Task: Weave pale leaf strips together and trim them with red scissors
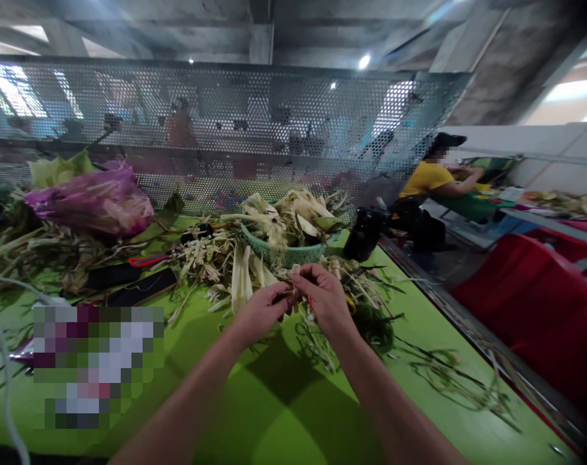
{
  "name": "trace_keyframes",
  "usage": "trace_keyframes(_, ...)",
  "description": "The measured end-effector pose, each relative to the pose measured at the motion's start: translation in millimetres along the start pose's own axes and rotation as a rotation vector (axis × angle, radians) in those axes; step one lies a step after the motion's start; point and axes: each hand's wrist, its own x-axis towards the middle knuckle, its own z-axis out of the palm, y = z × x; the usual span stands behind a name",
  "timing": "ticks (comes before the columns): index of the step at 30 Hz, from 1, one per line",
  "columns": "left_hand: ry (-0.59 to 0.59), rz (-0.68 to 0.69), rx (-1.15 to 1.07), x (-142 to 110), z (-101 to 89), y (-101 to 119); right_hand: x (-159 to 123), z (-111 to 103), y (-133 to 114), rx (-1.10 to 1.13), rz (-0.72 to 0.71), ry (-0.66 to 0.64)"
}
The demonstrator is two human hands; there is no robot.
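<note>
My left hand (264, 309) and my right hand (323, 294) meet above the green table (283, 413), fingers pinched together on a small pale strip of palm leaf (293, 270) held between them. Something red shows under my right fingers; I cannot make out what it is. Just beyond the hands stands a teal plastic basket (293, 253) heaped with pale leaf pieces (293, 216). Loose leaf strips (239, 274) and thin green trimmings (370, 316) lie scattered around the hands.
A pink plastic bag (97, 201) rests at the back left among leaf scraps. Two dark phones (141, 287) and a red-handled tool (148, 260) lie left of the hands. A perforated metal screen (225, 123) backs the table. A person in a yellow shirt (426, 181) sits at right beside red crates (525, 290).
</note>
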Motion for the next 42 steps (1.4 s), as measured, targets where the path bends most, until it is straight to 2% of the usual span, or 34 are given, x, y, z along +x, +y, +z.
trace_keyframes(6, 0.007, 0.003, -0.090, 1.5, 1.4, -0.9, 1.3, 4.6, 2.0, 0.037, 0.024, 0.024)
trace_keyframes(8, 0.091, -0.014, -0.142, 2.1, -0.6, -1.0, 1.9, 2.9, 2.2, 0.042, -0.012, 0.027)
trace_keyframes(12, 0.343, -0.052, -0.228, 2.7, -5.0, -3.1, 0.7, -1.7, 4.3, 0.022, -0.019, 0.074)
trace_keyframes(14, 0.376, -0.049, -0.257, 2.9, -5.8, -4.8, -0.8, -0.8, 6.2, -0.008, 0.022, 0.009)
trace_keyframes(16, 0.371, -0.028, -0.275, 2.9, -5.6, -5.9, -2.1, 2.2, 7.8, -0.019, 0.052, -0.112)
trace_keyframes(18, 0.350, -0.014, -0.295, 2.5, -5.0, -5.4, -2.8, 5.2, 8.3, -0.033, 0.055, -0.182)
trace_keyframes(22, 0.320, -0.040, -0.409, 1.6, -4.7, -1.9, -2.7, 6.6, 6.8, -0.130, -0.021, -0.194)
trace_keyframes(27, 0.396, -0.089, -0.618, 3.0, -5.6, 0.8, -3.9, 5.8, 4.8, -0.252, -0.161, -0.258)
trace_keyframes(33, 0.424, -0.148, -0.750, 4.9, -6.2, 1.6, -7.7, 5.1, 1.6, -0.233, -0.174, -0.286)
trace_keyframes(38, 0.271, -0.145, -0.602, 2.3, -14.6, 2.6, -6.7, 1.1, -2.3, -0.285, -0.181, -0.247)
trace_keyframes(42, 0.247, -0.057, -0.341, 2.8, -22.5, 3.1, -4.4, -1.0, -1.1, -0.396, -0.230, -0.229)
